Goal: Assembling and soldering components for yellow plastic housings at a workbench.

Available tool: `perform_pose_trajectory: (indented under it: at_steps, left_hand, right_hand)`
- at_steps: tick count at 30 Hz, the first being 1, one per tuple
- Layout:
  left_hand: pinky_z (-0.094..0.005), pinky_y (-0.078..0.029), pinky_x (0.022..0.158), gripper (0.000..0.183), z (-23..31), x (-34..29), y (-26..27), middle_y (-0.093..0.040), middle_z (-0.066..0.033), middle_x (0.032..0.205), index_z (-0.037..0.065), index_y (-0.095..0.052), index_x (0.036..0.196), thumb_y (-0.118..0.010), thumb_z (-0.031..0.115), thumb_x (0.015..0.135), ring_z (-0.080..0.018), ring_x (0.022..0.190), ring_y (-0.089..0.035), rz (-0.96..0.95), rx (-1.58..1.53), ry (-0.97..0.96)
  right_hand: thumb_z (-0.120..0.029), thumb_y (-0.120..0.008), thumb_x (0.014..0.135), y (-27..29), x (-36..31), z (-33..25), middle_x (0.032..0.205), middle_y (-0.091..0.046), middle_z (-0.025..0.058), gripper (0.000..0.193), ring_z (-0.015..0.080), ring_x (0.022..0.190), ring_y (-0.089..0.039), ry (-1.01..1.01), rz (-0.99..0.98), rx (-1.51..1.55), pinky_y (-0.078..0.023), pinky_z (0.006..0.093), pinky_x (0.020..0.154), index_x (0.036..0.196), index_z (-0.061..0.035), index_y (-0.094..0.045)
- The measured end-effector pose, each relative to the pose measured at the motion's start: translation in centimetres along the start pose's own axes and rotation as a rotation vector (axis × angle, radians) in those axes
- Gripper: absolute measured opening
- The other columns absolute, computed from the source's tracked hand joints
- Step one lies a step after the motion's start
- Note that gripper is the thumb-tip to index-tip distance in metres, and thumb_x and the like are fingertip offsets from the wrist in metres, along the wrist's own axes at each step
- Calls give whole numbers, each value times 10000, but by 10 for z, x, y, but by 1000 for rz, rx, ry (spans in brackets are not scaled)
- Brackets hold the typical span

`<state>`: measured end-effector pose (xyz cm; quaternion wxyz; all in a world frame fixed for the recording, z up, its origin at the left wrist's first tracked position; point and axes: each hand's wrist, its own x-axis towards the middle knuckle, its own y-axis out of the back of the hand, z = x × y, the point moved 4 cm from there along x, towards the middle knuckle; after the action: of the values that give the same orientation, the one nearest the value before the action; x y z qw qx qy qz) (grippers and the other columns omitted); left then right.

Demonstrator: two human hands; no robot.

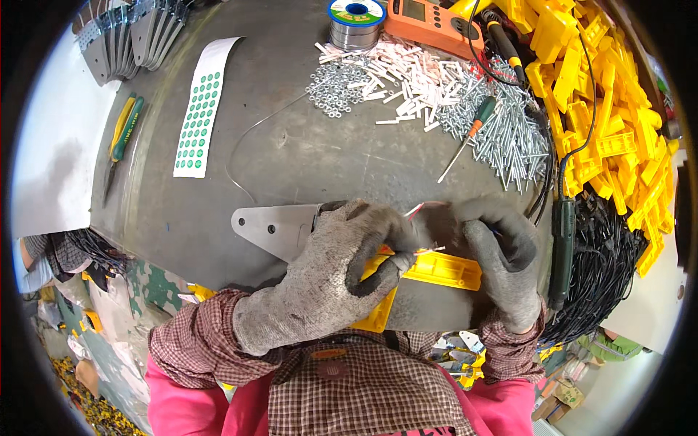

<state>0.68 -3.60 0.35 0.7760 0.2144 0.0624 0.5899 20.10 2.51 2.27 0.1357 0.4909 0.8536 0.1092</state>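
At the far left of the grey desk (305,156) lie green-and-yellow pliers (122,132), with a stack of grey metal plates (127,36) fanned out above them. Just right of the pliers sits a white strip of green round stickers (200,109).

Nearer the person, a flat grey metal plate (273,227) with holes juts out to the left from under the left hand (327,280). That hand, in a grey knit glove, is clenched around a yellow plastic part (436,269) – the thumb pressing on its top, the fingers wrapping its near edge. The part lies on the desk between the two hands and touches both. Thin red and white wires (425,208) rise just above it, between the fingertips.

The right hand (502,254), gloved likewise, curls over the part's right end and grips it; whether it also pinches the wires cannot be told.

Farther back, left to right: a spool of solder (355,22), a heap of small nuts (334,87), a scatter of white sleeves (407,76), an orange meter (432,22), a green-handled screwdriver (469,134) on a pile of screws (509,138), then a large mound of yellow plastic pieces (603,109). A dark green soldering iron (562,247) lies right of the right hand, beside black cables (603,269).
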Motion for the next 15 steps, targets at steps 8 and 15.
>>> perform_pose_trajectory:
  at_steps: [8,15]
  left_hand:
    - [-337,-488,940,415,1,-1,0,-521,-112,1156,-12,-402,1255,-624,-16,904,-184,1037,-621,30,-518,250]
    - [-336,-486,939,443,2,1,1,-533,-112,1162,-11,-409,1267,-652,30,899,-169,1040,-609,30,-512,291]
  right_hand:
    - [-60,-596,949,-21,13,0,1059,-673,115,148,114,913,-633,100,-202,177,-518,272,826,1063,26,-637]
    - [-85,-662,922,-16,6,10,980,-672,51,120,74,855,-609,-70,-145,179,-503,238,736,1010,-4,-650]
